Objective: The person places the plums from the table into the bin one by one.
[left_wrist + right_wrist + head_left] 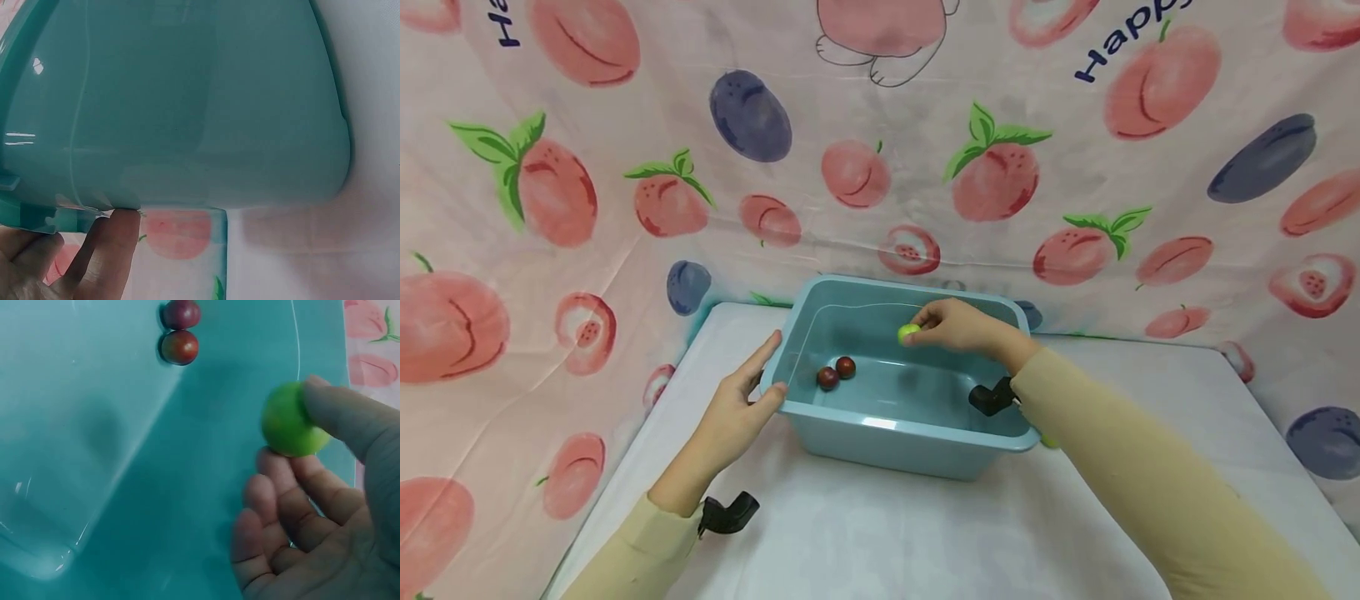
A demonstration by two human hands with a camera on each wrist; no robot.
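Note:
A light blue plastic basin (880, 462) stands on the white table. Thumb and fingertips of my right hand (955, 323) pinch a small round green fruit (287, 419), held above the inside of the basin near its back wall. Two small dark red round fruits, one (827, 378) and another (846, 367), lie side by side on the basin floor toward the left. My left hand (737, 417) rests against the basin's left end, fingers fairly straight. Its thumb tip lies at the front left corner of the rim, while its fingers (119, 250) touch the outside wall below the rim.
Part of another green fruit (1051, 442) shows on the table (865, 542) just right of the basin, partly behind my right sleeve (1120, 450). A fruit-printed cloth (850, 100) hangs close behind the basin and along the table's left side. Black cameras sit on both wrists.

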